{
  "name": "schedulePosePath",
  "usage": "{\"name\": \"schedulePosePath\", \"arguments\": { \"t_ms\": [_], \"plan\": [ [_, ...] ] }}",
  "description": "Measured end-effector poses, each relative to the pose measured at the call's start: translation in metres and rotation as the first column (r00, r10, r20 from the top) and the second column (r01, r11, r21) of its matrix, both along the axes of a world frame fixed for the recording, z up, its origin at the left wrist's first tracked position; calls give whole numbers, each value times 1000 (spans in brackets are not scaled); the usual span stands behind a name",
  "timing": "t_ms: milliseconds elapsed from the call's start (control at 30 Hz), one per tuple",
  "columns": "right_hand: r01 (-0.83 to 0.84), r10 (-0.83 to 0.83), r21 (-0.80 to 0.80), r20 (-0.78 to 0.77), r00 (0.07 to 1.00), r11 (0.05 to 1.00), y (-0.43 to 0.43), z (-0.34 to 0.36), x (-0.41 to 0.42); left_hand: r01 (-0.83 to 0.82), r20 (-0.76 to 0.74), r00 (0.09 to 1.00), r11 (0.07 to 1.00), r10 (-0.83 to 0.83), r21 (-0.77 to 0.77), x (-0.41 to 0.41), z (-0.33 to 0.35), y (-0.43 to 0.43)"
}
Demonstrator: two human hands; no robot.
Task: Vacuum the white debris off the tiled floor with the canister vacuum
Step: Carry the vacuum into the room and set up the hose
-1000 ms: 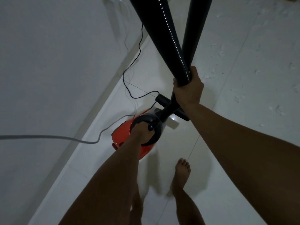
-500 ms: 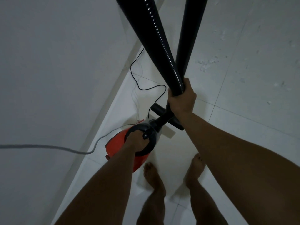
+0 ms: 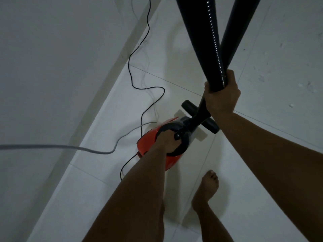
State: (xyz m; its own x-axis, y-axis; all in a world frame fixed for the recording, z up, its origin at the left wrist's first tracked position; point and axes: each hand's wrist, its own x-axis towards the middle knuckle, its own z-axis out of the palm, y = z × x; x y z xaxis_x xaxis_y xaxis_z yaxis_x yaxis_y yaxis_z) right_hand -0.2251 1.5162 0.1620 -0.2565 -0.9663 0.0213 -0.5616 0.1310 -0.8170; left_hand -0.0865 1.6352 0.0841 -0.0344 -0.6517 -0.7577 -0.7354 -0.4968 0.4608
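A red canister vacuum [image 3: 148, 142] hangs just above the white tiled floor [image 3: 262, 163], carried by its black loop handle. My left hand [image 3: 168, 139] grips that handle. My right hand [image 3: 221, 96] grips the black hose [image 3: 208, 44] and a second black tube [image 3: 236, 37] bundled together, both running up out of view. The black floor nozzle [image 3: 197, 116] sits below my right hand, just in front of the canister. Small flecks of white debris [image 3: 309, 85] lie scattered on the tiles at the far right.
A white wall [image 3: 52, 67] and its skirting run along the left. A thin black power cord [image 3: 139, 67] snakes over the floor by the wall, and a grey cable [image 3: 70, 147] crosses in from the left. My bare right foot [image 3: 208, 187] stands behind the vacuum.
I have stepped; one foot now shows instead of two. The vacuum and both hands keep their grips, and the debris patch has slid to the right edge of view.
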Motion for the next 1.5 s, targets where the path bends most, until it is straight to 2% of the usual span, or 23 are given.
{"name": "schedulePosePath", "arguments": {
  "t_ms": [433,667,767,867,967,1133,1300,1400,1500],
  "plan": [
    [-112,114,-48,38,993,993,-33,-119,-16,-64,-3,998,998,64,-5,-31,-134,-16],
    [-157,156,1,45,987,988,-43,-154,0,-114,7,993,993,114,-26,-26,-161,-23],
    [-175,171,63,61,983,983,-46,-155,-2,-126,29,992,992,126,-14,-24,-166,-24],
    [-281,264,108,149,953,954,-51,-151,-6,-124,51,991,992,123,13,-19,-168,-21],
    [-398,367,169,192,910,902,-55,-144,-9,-130,62,990,991,128,24,-16,-170,-20],
    [-537,507,237,177,843,810,-65,-135,-21,-125,87,989,992,122,23,-18,-170,-17],
    [-534,452,237,325,831,812,-71,-132,-31,-135,106,986,991,132,25,-19,-171,-15],
    [-537,457,263,308,834,802,-75,-133,-39,-138,121,984,990,135,22,-19,-172,-16],
    [-613,548,299,276,789,731,-76,-130,-49,-149,131,981,989,145,23,-20,-173,-16]
  ]
}}
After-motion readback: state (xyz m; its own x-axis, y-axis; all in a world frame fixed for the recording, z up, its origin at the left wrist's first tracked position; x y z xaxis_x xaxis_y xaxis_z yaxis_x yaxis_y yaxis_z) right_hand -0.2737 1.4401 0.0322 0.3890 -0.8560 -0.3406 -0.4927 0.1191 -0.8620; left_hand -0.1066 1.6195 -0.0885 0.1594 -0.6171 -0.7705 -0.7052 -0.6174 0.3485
